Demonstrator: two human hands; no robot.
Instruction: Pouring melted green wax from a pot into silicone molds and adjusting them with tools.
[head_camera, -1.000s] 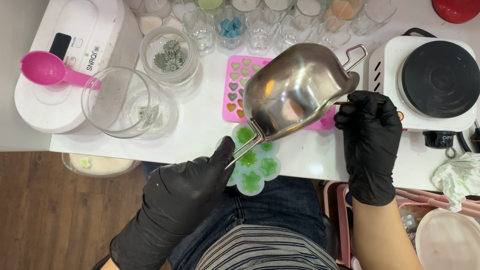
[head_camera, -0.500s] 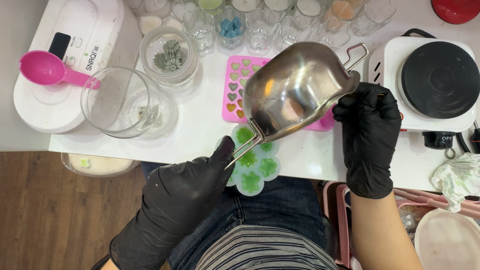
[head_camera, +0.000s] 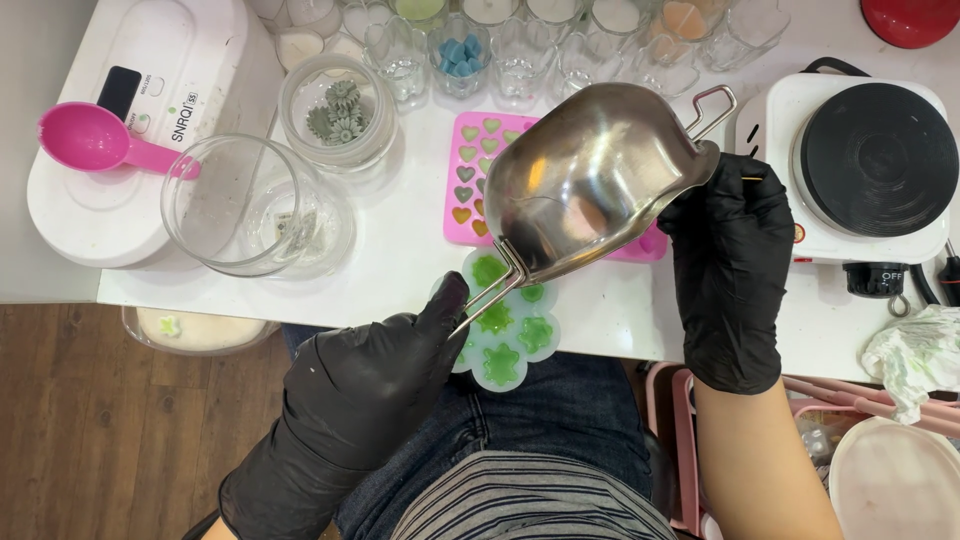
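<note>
A steel pouring pot (head_camera: 590, 180) hangs tilted over the table's near edge, spout down toward a pale flower-shaped mould (head_camera: 505, 330) filled with green wax. My left hand (head_camera: 360, 400), in a black glove, grips the pot's wire handle near the mould. On the right, my black-gloved right hand (head_camera: 730, 250) supports the pot's rim and side. Behind the pot lies a pink heart-cavity mould (head_camera: 470, 170), partly hidden by it.
A white electric hotplate (head_camera: 870, 160) stands at the right. A large glass jar (head_camera: 240, 205), a smaller jar of grey flower shapes (head_camera: 340, 115), a white appliance with a pink scoop (head_camera: 95, 140) and a row of glass cups (head_camera: 460, 50) fill the left and back.
My right hand has shifted slightly on the pot's side; the pot stays tilted over the green mould, and my left hand holds still.
</note>
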